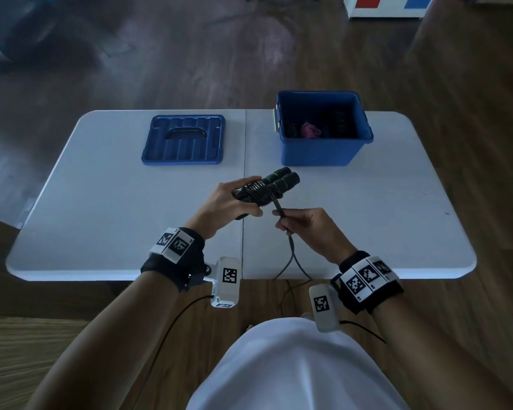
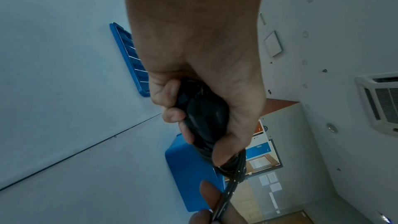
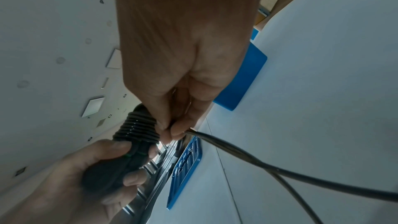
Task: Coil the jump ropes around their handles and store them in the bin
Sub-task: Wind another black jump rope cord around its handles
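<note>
My left hand [image 1: 234,199] grips two black jump-rope handles with green rings [image 1: 276,182], held side by side above the white table [image 1: 101,220]. Several turns of dark rope [image 1: 259,193] are wound round the handles. My right hand [image 1: 299,223] pinches the doubled loose rope [image 1: 292,253] just below the coil; the rest trails off the table's near edge. In the left wrist view the left hand [image 2: 193,117] curls round the black handles [image 2: 206,118]. In the right wrist view the right hand [image 3: 172,125] pinches the rope [image 3: 237,152] beside the coil [image 3: 135,129]. The blue bin [image 1: 323,149] stands behind.
The bin holds dark coiled ropes [image 1: 341,121] and a pink one [image 1: 310,130]. Its blue lid [image 1: 184,140] lies flat at the back left of the table. A seam [image 1: 244,143] runs down the table's middle. Wooden floor surrounds the table.
</note>
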